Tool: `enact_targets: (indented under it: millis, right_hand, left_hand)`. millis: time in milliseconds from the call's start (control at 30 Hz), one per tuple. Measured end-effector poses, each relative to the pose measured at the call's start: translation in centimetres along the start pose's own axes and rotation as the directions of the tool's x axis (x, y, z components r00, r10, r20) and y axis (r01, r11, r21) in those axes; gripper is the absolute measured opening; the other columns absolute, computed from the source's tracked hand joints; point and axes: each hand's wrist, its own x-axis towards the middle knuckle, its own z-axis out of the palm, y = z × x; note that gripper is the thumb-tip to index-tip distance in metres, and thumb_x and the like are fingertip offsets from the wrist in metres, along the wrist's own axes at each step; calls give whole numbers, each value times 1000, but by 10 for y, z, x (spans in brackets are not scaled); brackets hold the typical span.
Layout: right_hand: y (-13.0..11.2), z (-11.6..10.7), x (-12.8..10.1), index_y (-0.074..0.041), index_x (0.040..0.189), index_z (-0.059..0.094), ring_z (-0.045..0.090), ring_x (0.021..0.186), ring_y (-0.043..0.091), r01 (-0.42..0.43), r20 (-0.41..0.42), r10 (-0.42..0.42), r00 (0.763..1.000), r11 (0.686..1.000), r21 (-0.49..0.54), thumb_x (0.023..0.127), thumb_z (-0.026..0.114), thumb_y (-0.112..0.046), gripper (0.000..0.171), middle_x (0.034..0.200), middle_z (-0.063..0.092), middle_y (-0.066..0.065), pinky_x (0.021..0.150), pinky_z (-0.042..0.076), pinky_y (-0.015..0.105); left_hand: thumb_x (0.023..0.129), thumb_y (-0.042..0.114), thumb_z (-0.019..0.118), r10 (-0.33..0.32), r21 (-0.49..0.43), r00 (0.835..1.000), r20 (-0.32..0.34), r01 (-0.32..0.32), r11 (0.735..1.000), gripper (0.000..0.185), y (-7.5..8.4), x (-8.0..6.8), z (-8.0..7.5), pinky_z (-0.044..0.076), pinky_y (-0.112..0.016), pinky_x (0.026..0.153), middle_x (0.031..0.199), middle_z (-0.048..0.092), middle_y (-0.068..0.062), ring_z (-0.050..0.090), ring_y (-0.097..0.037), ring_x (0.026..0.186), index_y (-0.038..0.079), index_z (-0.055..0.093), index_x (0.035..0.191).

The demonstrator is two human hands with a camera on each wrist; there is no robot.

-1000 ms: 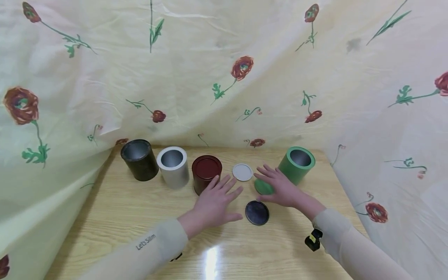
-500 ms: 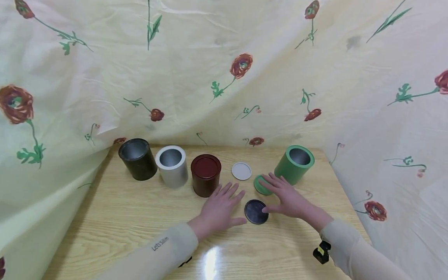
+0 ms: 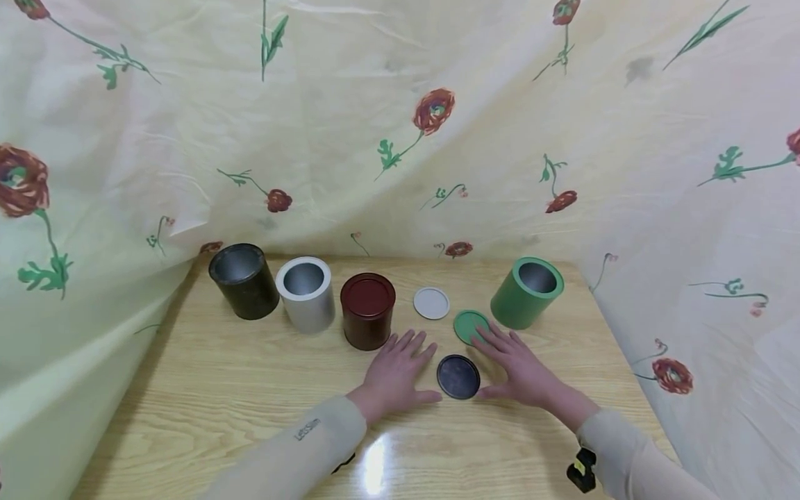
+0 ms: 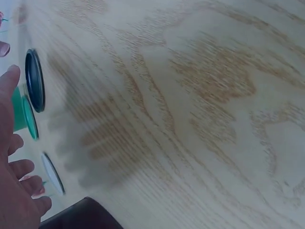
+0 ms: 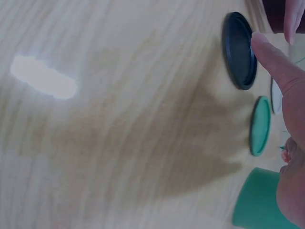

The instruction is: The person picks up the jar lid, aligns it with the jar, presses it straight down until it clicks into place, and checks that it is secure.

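Near the middle of the desk (image 3: pixel 206 389), a little toward its near edge, both hands lie flat with fingers spread and straight, grasping nothing. Between them sits the black lid (image 3: pixel 459 376), flat on the wood. The left hand (image 3: pixel 398 373) rests just left of that lid, its thumb close to the rim; whether it touches I cannot tell. The right hand (image 3: pixel 523 366) rests just right of it, thumb reaching toward the lid's edge (the right wrist view shows the thumb tip at the rim), while its fingertips (image 3: pixel 484 338) lie at the near edge of the green lid (image 3: pixel 470 325).

Behind the hands, along the far edge of the desk, stands a row of round tins: a black tin (image 3: pixel 244 280) at the left, open, then a white tin (image 3: pixel 306 294), also open, then a dark red tin (image 3: pixel 368 310) with its lid on. A white lid (image 3: pixel 431 303) lies flat to the right of the red tin, and an open green tin (image 3: pixel 527 292) stands toward the far right corner, just beyond the green lid.

On the left sleeve (image 3: pixel 294 451) small dark lettering shows, too blurred to read surely. A cream cloth with red flowers (image 3: pixel 434 111) hangs behind and beside the desk.
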Motion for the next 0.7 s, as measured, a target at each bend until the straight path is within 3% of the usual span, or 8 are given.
enact_targets:
  millis: [700]
  right_hand:
    - [12, 29, -17, -3, 146, 65, 39, 149, 55, -16, -26, 15, 1000, 998, -63, 76, 94, -46, 87, 159, 49, 28, 111, 31, 82]
  left_hand:
    - [90, 85, 59, -13, -46, 998, 61, 15, 999, 100, 4, 17, 27, 23, -46, 132, 174, 33, -7, 26, -28, 162, 25, 39, 168]
